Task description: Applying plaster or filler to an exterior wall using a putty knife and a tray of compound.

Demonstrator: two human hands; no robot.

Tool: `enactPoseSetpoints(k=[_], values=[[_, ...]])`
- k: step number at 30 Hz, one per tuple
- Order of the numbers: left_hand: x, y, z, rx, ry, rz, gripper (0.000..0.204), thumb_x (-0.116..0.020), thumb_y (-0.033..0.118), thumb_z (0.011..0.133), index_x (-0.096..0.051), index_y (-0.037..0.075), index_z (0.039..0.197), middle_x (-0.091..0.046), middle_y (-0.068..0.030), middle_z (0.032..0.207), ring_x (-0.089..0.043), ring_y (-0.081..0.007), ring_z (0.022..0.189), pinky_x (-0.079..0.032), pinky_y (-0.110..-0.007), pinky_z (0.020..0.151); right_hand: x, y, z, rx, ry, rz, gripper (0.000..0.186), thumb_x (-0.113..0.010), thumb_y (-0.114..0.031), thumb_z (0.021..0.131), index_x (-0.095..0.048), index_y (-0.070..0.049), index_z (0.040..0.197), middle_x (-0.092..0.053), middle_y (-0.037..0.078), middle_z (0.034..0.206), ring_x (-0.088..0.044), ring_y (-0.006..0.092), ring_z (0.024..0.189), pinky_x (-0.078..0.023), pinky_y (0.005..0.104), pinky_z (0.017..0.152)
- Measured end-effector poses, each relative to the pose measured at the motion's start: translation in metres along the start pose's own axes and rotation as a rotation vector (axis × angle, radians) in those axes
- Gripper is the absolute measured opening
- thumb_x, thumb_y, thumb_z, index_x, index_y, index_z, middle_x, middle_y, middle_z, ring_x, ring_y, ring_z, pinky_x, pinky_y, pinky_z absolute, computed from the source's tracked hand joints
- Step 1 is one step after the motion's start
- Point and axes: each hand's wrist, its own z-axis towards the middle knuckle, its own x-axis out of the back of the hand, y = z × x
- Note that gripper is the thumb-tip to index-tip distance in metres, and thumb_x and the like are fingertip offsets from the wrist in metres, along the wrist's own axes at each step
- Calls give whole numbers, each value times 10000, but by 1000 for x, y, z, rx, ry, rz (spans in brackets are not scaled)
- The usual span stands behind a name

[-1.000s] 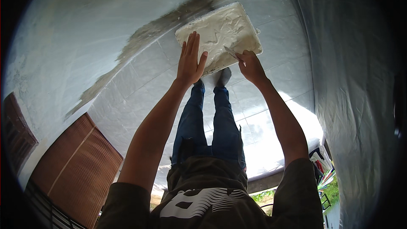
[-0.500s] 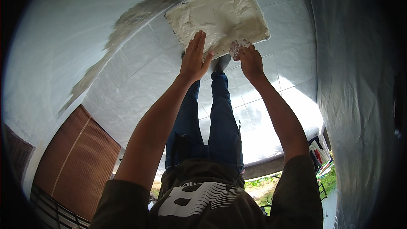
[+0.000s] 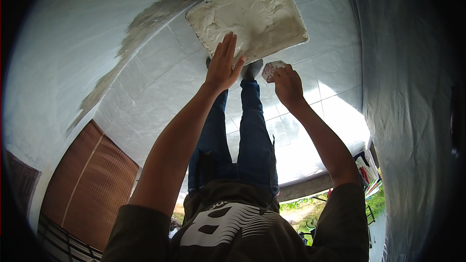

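A rectangular slab or shallow tray point(image 3: 250, 12), its top covered in thick cream-coloured paste, is in front of me above the tiled floor. My left hand point(image 3: 224, 65) is laid over its near left edge, fingers stretched out and thumb apart. Whether the palm presses on it cannot be seen. My right hand point(image 3: 288, 83) pinches a small flat piece point(image 3: 273, 71) smeared with pale paste. It sits just below the near right corner, apart from the paste. The exact kind of the piece is unclear, as my fingers cover part of it.
My jeans-clad legs point(image 3: 250, 126) stand right under the paste surface. A wall with a rough grey patch point(image 3: 145, 31) runs along the left. Translucent plastic sheeting point(image 3: 403, 116) hangs at the right. A brown slatted blind point(image 3: 90, 184) is at lower left.
My right hand has drawn the small flat piece toward me, off the near edge of the paste-covered surface. My left hand has stayed nearly still.
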Motion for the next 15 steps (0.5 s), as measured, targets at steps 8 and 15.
enactPoseSetpoints(k=[8, 15], values=[[7, -9, -6, 14, 0, 27, 705, -480, 382, 1043, -240, -42, 1552, -285, -276, 1597, -271, -408, 1498, -221, -524, 1223, 25, 27, 27, -863, 82, 1256, 175, -670, -98, 919, -720, 20, 1038, -629, 50, 780, -606, 162, 693, -521, 298, 699], [9, -4, -10, 33, -2, 20, 712, -480, 384, 1040, -238, -48, 1551, -284, -268, 1600, -268, -399, 1501, -213, -509, 1232, -22, 49, 2, -1135, 285, 1706, 86, -672, -69, 934, -682, -12, 997, -664, 36, 897, -609, 109, 773, -514, 277, 736]])
